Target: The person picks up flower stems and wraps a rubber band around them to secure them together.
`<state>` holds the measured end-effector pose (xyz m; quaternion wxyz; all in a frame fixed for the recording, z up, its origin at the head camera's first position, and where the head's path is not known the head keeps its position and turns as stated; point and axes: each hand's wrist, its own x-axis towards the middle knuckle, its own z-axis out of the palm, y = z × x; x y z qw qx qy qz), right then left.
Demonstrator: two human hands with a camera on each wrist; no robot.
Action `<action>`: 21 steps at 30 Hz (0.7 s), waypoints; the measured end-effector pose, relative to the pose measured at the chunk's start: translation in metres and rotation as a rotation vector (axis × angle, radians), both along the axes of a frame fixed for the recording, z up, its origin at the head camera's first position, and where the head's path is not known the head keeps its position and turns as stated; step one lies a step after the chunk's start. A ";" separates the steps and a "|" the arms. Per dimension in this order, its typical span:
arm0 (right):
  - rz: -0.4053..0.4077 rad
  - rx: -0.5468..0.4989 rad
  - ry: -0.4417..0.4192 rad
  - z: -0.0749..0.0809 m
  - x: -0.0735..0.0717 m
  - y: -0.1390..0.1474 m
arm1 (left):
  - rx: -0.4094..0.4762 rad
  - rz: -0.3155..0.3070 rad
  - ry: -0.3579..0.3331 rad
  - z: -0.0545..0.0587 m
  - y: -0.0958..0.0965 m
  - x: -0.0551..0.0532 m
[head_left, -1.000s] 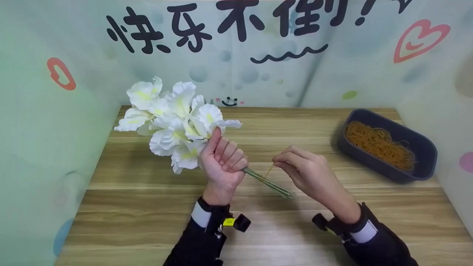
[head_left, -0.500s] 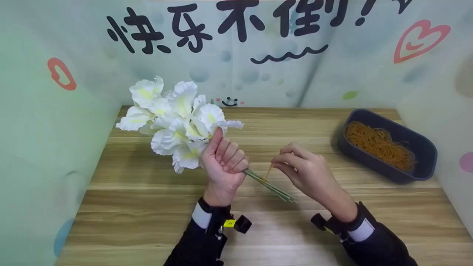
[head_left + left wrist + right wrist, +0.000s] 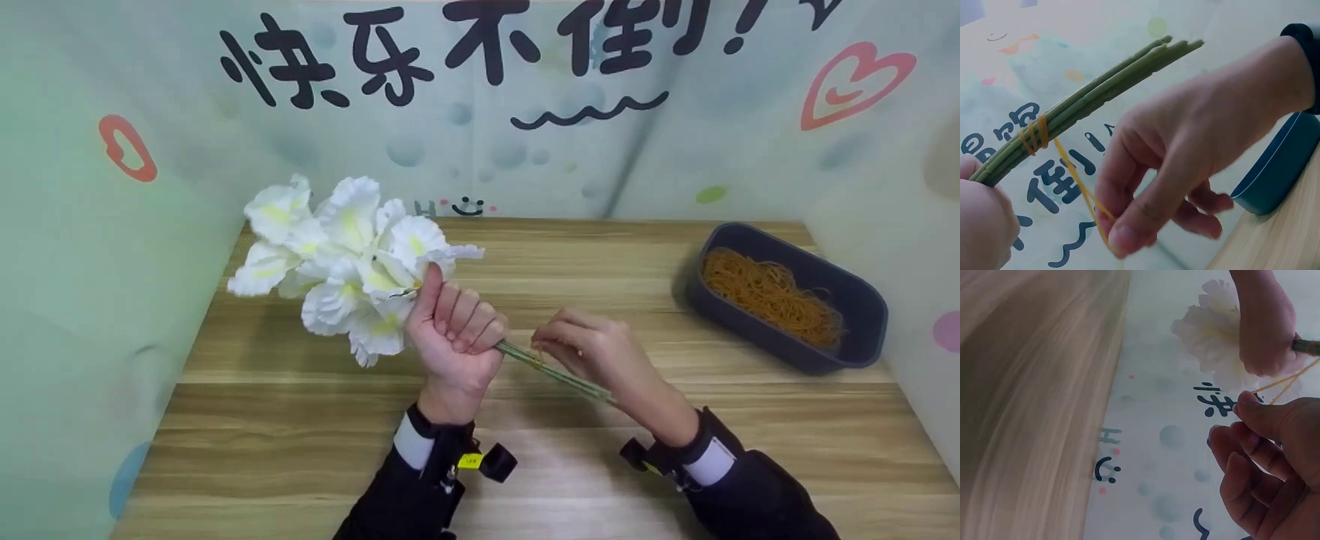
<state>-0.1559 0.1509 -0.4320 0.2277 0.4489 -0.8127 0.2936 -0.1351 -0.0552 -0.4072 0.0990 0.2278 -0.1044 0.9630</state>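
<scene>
My left hand (image 3: 459, 345) grips a bundle of white artificial flowers (image 3: 349, 262) by their green stems (image 3: 566, 379), the blooms leaning to the upper left. Past that fist the stems stick out toward the lower right. In the left wrist view, a yellow rubber band (image 3: 1044, 130) is wound around the stems several times. One loop of it is drawn away from them, stretched to the thumb and forefinger of my right hand (image 3: 1154, 163), which pinch its end. The right hand (image 3: 600, 360) is just beyond the stems in the head view.
A dark blue plastic box (image 3: 787, 360) holding a heap of rubber bands (image 3: 772, 300) stands at the right on the wooden table (image 3: 300, 450). Printed pale panels (image 3: 525, 172) rise at the back and on both sides.
My right hand has come left and slightly down, closer to the stems, with the stretched loop. The flower heads have tipped down a little while the left hand keeps its grip.
</scene>
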 end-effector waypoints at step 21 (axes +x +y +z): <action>0.077 0.125 0.200 0.005 0.060 -0.025 | -0.004 0.310 -0.229 -0.002 -0.033 -0.011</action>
